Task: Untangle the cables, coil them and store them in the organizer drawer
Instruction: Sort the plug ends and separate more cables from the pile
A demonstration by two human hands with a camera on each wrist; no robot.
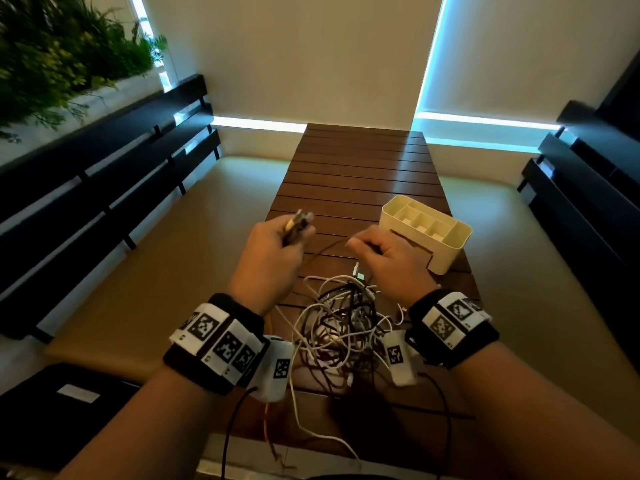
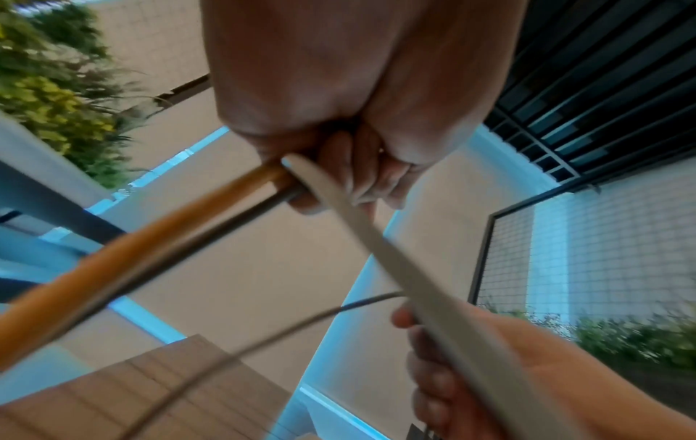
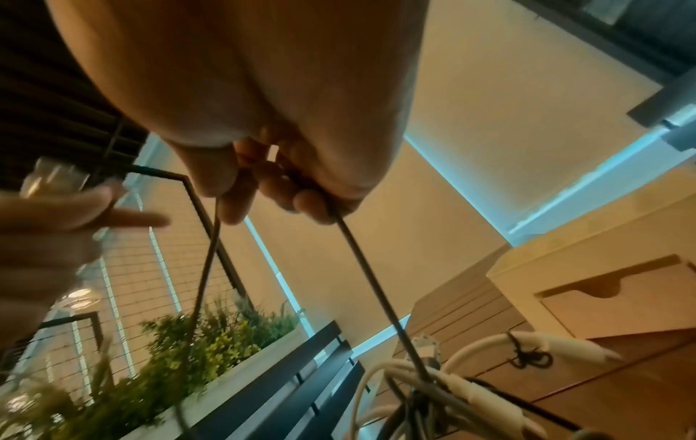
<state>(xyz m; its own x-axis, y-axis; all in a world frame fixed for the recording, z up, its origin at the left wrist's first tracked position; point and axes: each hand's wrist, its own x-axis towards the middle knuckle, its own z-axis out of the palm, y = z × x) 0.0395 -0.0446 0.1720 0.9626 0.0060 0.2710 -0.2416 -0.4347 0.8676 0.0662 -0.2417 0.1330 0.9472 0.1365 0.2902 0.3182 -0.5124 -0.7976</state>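
A tangle of white, black and brown cables point(image 1: 341, 327) lies on the slatted wooden table point(image 1: 360, 168) between my wrists. My left hand point(image 1: 277, 244) is raised above it and grips a bundle of cable ends point(image 1: 299, 220); the left wrist view shows an orange cable point(image 2: 143, 250), a dark one and a pale flat one point(image 2: 376, 235) running out of the fist. My right hand point(image 1: 384, 254) pinches a thin dark cable point(image 3: 373, 279) that runs down into the tangle point(image 3: 425, 384). The cream organizer point(image 1: 427, 233) stands just right of my right hand, its drawer point(image 3: 617, 303) closed.
Dark slatted benches point(image 1: 114, 174) run along both sides of the table. A planter with green plants point(image 1: 59, 53) sits at the far left. Cables hang over the table's near edge point(image 1: 311, 441). A dark flat object point(image 1: 52, 403) lies at the lower left.
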